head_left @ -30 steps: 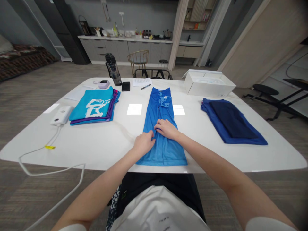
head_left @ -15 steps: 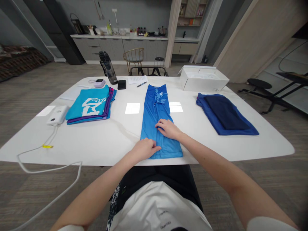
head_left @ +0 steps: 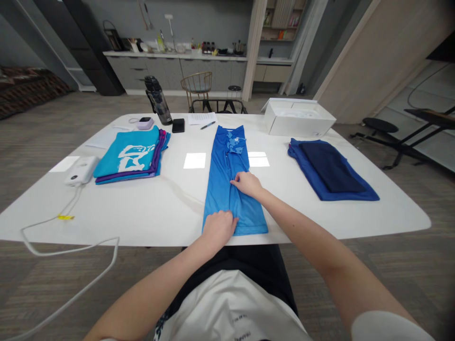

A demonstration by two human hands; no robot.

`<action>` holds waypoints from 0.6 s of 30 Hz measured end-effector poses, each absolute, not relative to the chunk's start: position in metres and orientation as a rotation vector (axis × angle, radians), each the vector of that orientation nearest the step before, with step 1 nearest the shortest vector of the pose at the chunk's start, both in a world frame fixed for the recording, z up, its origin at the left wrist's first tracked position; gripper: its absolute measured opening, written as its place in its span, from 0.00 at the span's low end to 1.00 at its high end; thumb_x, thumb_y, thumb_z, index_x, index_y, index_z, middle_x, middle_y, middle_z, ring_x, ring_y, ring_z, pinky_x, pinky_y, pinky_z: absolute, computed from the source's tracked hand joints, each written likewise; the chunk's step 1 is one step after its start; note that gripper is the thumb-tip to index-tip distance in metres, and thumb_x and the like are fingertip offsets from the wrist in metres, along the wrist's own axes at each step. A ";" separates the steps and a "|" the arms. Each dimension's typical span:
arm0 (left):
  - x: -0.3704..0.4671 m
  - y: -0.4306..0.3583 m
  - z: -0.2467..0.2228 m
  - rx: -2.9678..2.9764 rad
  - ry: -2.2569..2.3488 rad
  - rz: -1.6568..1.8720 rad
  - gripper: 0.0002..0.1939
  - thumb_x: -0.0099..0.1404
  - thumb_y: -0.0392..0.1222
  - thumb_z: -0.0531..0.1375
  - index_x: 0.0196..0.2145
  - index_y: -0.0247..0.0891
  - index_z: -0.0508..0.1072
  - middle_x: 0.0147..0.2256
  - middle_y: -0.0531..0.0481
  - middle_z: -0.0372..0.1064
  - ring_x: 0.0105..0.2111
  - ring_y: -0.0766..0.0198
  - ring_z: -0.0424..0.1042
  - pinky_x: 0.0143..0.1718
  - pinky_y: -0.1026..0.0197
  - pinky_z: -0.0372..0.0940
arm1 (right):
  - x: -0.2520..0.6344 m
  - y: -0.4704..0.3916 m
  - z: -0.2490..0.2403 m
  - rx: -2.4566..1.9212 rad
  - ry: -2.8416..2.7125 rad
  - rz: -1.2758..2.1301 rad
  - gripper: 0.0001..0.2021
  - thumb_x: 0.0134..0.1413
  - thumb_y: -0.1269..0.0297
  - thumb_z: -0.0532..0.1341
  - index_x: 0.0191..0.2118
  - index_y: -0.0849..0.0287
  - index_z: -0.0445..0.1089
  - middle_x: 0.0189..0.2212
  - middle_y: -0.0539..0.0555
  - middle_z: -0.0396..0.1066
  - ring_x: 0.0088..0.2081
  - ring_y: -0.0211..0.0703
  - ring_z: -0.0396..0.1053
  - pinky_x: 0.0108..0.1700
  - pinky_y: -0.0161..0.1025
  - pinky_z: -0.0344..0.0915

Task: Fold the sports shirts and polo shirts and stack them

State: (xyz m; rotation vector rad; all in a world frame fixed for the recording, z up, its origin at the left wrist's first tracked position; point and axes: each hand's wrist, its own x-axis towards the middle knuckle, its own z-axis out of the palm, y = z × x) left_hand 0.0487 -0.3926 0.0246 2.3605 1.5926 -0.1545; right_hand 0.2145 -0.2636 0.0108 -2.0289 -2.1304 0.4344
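A blue shirt (head_left: pixel 220 175), folded into a long strip, lies on the white table (head_left: pixel 170 213) in front of me. Its colour runs from darker blue at the far end to lighter blue at the near hem, and a patterned sleeve is folded in near the top. My left hand (head_left: pixel 218 228) is closed on the fabric near the hem, its thumb by the middle fold. Farther up, my right hand (head_left: pixel 248 183) pinches the edge of the same fold between thumb and fingers.
Left are a stack of folded turquoise and purple clothes (head_left: pixel 128 151), a white power strip (head_left: pixel 81 170) and a bottle (head_left: pixel 158 102). A black wallet-like item (head_left: pixel 178 125) and pen (head_left: pixel 208 125) lie behind. Right are folded navy clothes (head_left: pixel 330 168) and a white box (head_left: pixel 298 118).
My right hand's fingers have drawn together into a pinch on the fold. My left hand has shifted slightly toward me, its fingers curling more. The shirt stays in place.
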 end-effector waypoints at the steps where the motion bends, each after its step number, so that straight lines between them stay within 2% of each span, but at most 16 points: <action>1: 0.050 -0.392 0.025 2.354 1.588 -0.154 0.20 0.74 0.51 0.49 0.41 0.36 0.76 0.37 0.37 0.77 0.39 0.48 0.78 0.39 0.52 0.69 | 0.212 -0.262 0.011 -2.055 -2.133 0.427 0.14 0.62 0.50 0.62 0.38 0.56 0.76 0.38 0.60 0.78 0.41 0.53 0.76 0.42 0.42 0.67; 6: 0.054 -0.391 0.028 2.336 1.573 -0.137 0.17 0.72 0.47 0.51 0.40 0.36 0.77 0.37 0.38 0.77 0.39 0.49 0.78 0.39 0.52 0.69 | 0.213 -0.259 0.007 -2.091 -2.148 0.452 0.12 0.65 0.58 0.59 0.40 0.59 0.76 0.40 0.64 0.78 0.42 0.55 0.77 0.41 0.43 0.67; 10: 0.052 -0.395 0.036 2.296 1.576 -0.115 0.18 0.72 0.46 0.50 0.39 0.38 0.77 0.37 0.38 0.78 0.39 0.50 0.78 0.39 0.54 0.68 | 0.221 -0.253 0.008 -1.924 -2.161 0.557 0.10 0.67 0.61 0.58 0.39 0.60 0.75 0.38 0.59 0.79 0.40 0.48 0.76 0.40 0.38 0.65; 14: 0.044 -0.400 0.040 2.267 1.569 -0.099 0.17 0.73 0.47 0.50 0.37 0.40 0.77 0.36 0.41 0.78 0.38 0.52 0.78 0.39 0.55 0.67 | 0.224 -0.255 0.008 -1.739 -2.177 0.605 0.09 0.68 0.61 0.57 0.41 0.58 0.73 0.35 0.53 0.77 0.36 0.41 0.73 0.38 0.35 0.62; 18: 0.033 -0.395 0.029 2.281 1.515 -0.037 0.16 0.73 0.52 0.52 0.39 0.42 0.75 0.35 0.44 0.77 0.37 0.53 0.78 0.39 0.56 0.67 | 0.218 -0.269 0.003 -1.810 -2.225 0.497 0.10 0.69 0.57 0.56 0.46 0.55 0.71 0.37 0.54 0.77 0.37 0.45 0.73 0.38 0.37 0.61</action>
